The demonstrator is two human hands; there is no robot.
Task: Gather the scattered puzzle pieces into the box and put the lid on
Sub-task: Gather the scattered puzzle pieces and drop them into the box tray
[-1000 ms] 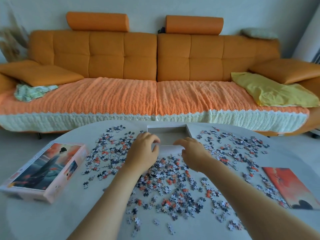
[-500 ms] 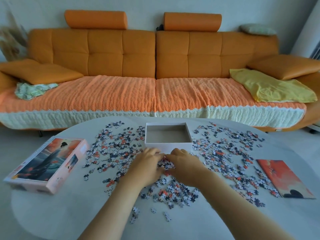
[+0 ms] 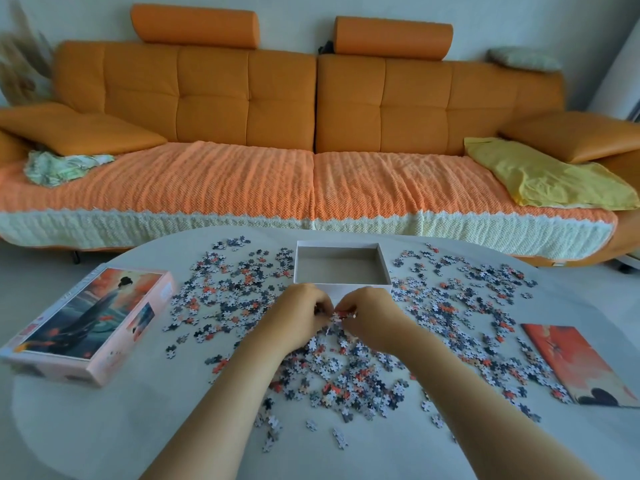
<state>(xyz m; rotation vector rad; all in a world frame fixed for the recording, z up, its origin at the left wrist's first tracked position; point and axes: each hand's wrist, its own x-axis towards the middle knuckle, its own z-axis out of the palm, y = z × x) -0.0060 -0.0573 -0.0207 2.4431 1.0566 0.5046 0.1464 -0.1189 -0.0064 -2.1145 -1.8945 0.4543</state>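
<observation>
1. Left of the box (image 3: 337, 244), its lid (image 3: 90, 323) lies picture-up on the table (image 3: 104, 427). A printed sheet (image 3: 575, 365) lies to the right, and a sofa (image 3: 242, 109) stands behind.
2. Both hands now sit closer to the box's near wall than half a second ago. The left hand (image 3: 301, 315) and right hand (image 3: 372, 318) curl fingertip to fingertip, pinching a clump of puzzle pieces (image 3: 346, 372).
3. The box holds nothing, with pieces strewn around three of its sides.

Box (image 3: 342, 289) sits open at worktop (image 3: 104, 427) centre rear. Puzzle pieces (image 3: 346, 372) lie left, right and in front of it. Lid (image 3: 86, 323) lies at far left, printed sheet (image 3: 578, 365) at far right. Sofa (image 3: 311, 133) stands behind the worktop.
</observation>
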